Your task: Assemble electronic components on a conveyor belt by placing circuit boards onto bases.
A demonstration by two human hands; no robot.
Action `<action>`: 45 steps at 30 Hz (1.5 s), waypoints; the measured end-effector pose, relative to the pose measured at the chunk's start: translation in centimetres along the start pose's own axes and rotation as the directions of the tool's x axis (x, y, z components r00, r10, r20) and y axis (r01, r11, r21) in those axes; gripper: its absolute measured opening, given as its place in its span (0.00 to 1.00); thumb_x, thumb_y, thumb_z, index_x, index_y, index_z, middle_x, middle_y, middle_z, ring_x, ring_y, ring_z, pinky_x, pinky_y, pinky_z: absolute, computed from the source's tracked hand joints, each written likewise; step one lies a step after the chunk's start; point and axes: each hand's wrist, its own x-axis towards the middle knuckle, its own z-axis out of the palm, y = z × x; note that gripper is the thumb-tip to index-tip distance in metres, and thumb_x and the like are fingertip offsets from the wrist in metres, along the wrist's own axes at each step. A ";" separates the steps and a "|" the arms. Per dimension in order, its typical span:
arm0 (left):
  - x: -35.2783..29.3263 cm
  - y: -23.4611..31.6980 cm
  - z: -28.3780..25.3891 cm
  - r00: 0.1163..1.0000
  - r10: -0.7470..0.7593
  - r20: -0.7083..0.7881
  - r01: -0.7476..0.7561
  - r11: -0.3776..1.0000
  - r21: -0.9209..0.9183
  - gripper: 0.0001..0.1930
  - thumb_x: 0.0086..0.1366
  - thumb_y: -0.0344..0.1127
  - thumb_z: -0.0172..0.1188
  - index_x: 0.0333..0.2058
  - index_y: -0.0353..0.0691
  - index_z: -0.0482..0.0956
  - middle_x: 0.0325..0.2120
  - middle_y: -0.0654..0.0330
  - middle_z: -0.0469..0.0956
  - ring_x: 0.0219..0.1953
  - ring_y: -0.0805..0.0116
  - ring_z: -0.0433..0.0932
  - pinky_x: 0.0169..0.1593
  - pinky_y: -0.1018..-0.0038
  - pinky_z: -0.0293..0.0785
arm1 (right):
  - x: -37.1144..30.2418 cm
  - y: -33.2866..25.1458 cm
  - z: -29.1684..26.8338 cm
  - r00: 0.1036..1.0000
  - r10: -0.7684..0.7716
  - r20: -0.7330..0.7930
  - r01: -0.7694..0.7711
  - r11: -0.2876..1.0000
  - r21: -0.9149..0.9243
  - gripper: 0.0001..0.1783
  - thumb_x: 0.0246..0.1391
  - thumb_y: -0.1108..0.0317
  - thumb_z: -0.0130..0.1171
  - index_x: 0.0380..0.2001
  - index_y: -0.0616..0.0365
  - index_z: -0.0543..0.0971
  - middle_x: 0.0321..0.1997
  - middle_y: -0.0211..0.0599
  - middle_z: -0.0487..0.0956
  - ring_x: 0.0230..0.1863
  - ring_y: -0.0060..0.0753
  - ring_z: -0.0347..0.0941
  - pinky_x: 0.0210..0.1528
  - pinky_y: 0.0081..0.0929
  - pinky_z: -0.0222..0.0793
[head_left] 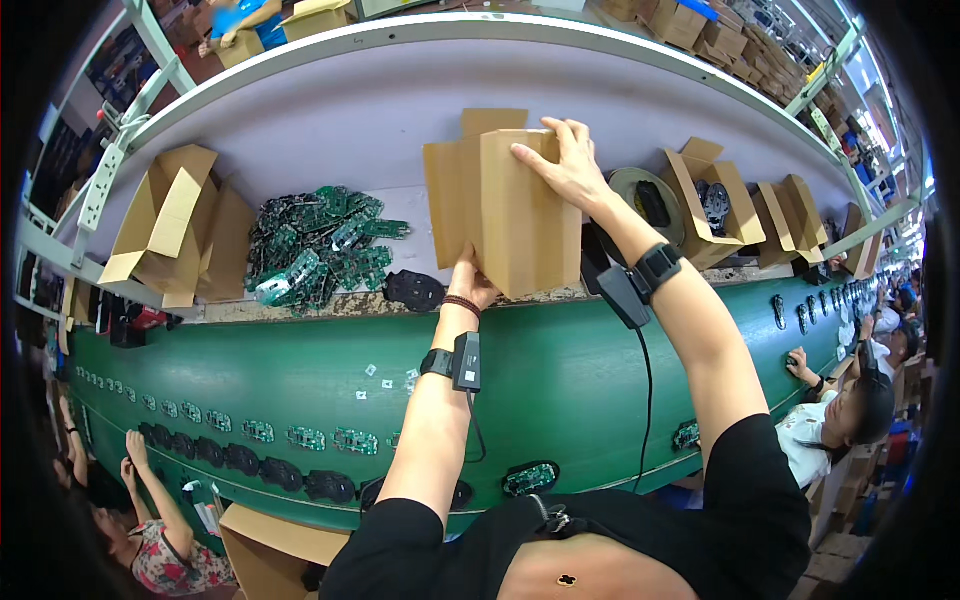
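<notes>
A brown cardboard box (530,215) with its flaps up is held between my two hands, over the ledge behind the green belt. My right hand (572,170) grips its upper right edge, thumb on the near face and fingers bent over the top. Low on the box's left side, my left hand (470,282) is closed around the bottom edge, its fingers partly hidden behind the cardboard. What the box holds inside cannot be seen. Left of it lies a heap of green circuit boards (335,240), with a black mouse shell (414,290) close to my left hand.
Open cartons (165,225) stand on the ledge at left, and another carton (708,205) with dark parts stands at right. Black shells (280,473) and circuit boards (305,438) line the green belt (560,370). Co-workers (170,545) sit at both sides. Cables hang from my wrists.
</notes>
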 end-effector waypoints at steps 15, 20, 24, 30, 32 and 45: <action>-4.4 2.4 2.8 0.987 0.144 0.076 -0.163 0.863 0.478 0.30 0.70 0.60 0.50 0.57 0.41 0.73 0.51 0.53 0.80 0.50 0.54 0.82 0.51 0.51 0.84 | 3.0 -2.7 -0.4 0.994 -0.102 0.033 0.106 0.982 -0.158 0.51 0.50 0.25 0.61 0.69 0.44 0.66 0.66 0.52 0.62 0.69 0.60 0.59 0.66 0.59 0.66; -6.3 2.5 4.5 0.981 0.176 0.086 -0.194 0.821 0.537 0.42 0.68 0.73 0.46 0.66 0.42 0.65 0.61 0.47 0.69 0.62 0.46 0.70 0.60 0.42 0.72 | 2.8 0.2 -2.7 1.000 -0.026 -0.017 0.024 0.995 -0.096 0.52 0.48 0.23 0.62 0.67 0.48 0.68 0.63 0.57 0.64 0.70 0.61 0.60 0.67 0.56 0.65; -6.0 5.2 2.2 0.908 0.374 0.187 -0.415 0.743 0.525 0.45 0.68 0.74 0.45 0.68 0.42 0.63 0.64 0.50 0.66 0.64 0.52 0.67 0.67 0.45 0.61 | 1.3 0.7 -3.8 0.998 0.013 -0.054 -0.012 0.999 0.031 0.53 0.48 0.24 0.62 0.66 0.52 0.68 0.61 0.59 0.65 0.67 0.61 0.65 0.66 0.52 0.67; -6.3 3.5 3.3 0.741 0.563 0.364 -0.662 0.704 0.258 0.39 0.72 0.69 0.47 0.69 0.44 0.62 0.65 0.59 0.67 0.66 0.62 0.66 0.68 0.61 0.62 | -3.4 2.6 -4.5 0.982 0.175 -0.071 -0.157 0.966 0.207 0.53 0.52 0.24 0.59 0.66 0.56 0.68 0.59 0.59 0.67 0.61 0.58 0.70 0.66 0.46 0.67; -5.7 5.3 3.5 0.781 0.504 0.369 -0.620 0.701 0.353 0.36 0.74 0.66 0.46 0.69 0.45 0.62 0.66 0.61 0.67 0.68 0.65 0.65 0.68 0.61 0.64 | -4.7 1.9 -3.9 0.976 0.178 -0.126 -0.140 0.955 0.261 0.49 0.55 0.26 0.57 0.65 0.56 0.71 0.57 0.59 0.68 0.61 0.56 0.71 0.65 0.46 0.67; -2.1 10.2 4.0 0.871 0.429 0.239 -0.491 0.743 0.455 0.24 0.74 0.51 0.56 0.58 0.38 0.75 0.49 0.58 0.82 0.49 0.63 0.82 0.50 0.68 0.79 | -5.6 4.8 -2.8 0.881 0.241 0.408 -0.464 0.608 0.644 0.52 0.63 0.23 0.40 0.73 0.55 0.62 0.76 0.41 0.61 0.77 0.40 0.50 0.76 0.50 0.43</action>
